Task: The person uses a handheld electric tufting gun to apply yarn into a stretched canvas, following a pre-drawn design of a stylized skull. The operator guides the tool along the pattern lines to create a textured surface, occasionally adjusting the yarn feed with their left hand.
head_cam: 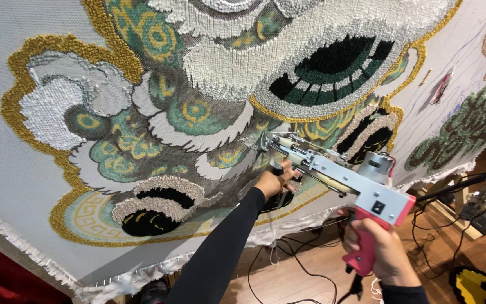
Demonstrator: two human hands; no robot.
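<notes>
Stretched tufting cloth behind; tufting gun points upper-left, needle at cloth.

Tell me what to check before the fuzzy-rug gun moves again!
1. Right hand wrapped around the pink handle: ok.
2. Left hand steadying the front of the tufting gun: ok.
3. Needle tip against the cloth: ok.
4. Left fingers away from the needle: ok.
5. Cables on the floor away from feet: cannot tell.
</notes>
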